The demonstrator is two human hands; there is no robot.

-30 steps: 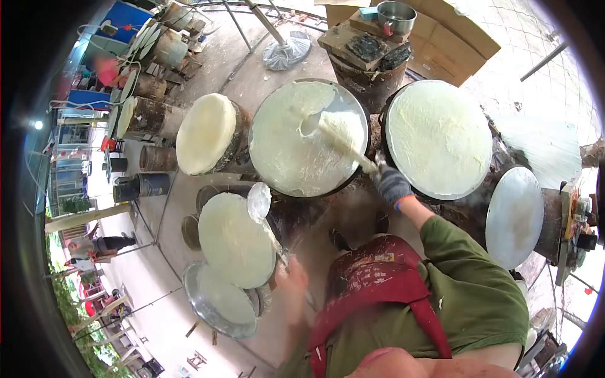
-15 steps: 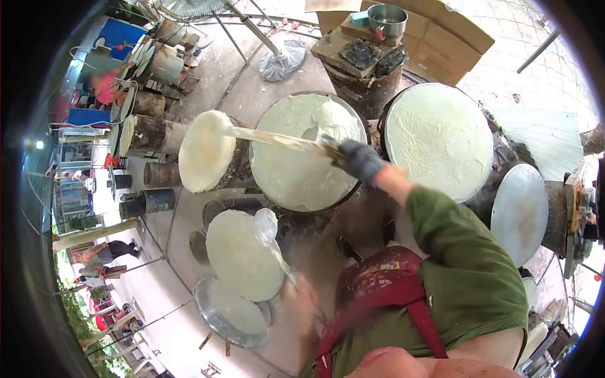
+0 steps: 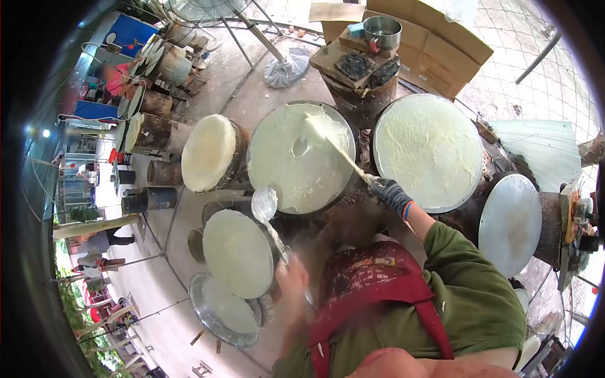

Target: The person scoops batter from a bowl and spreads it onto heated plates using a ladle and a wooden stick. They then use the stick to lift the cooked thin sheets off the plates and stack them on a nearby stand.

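Two hands are at work over a ring of round griddles. The right hand (image 3: 392, 193), in a dark glove, is closed around the lower end of a long spreader (image 3: 334, 151), whose handle runs up and to the left from the fist. The spreader's broad end lies on the batter covering the centre griddle (image 3: 277, 170), in its upper part, beside a small bare patch in the coating. The left hand (image 3: 291, 277), bare and blurred, is closed on the handle of a ladle (image 3: 264, 205); how tightly the fingers wrap it cannot be told. The ladle's shiny bowl sits just off the lower left rim of the centre griddle, above the near griddle (image 3: 238, 252), which is coated pale. The right griddle (image 3: 428, 151) carries a full, mottled sheet of batter. The far-right griddle (image 3: 510, 223) shows mostly bare metal. A further coated disc (image 3: 208, 152) stands left of the centre griddle. A steel pot (image 3: 382, 28) rests on blocks beyond. The person wears a green shirt and a red apron (image 3: 372, 283).
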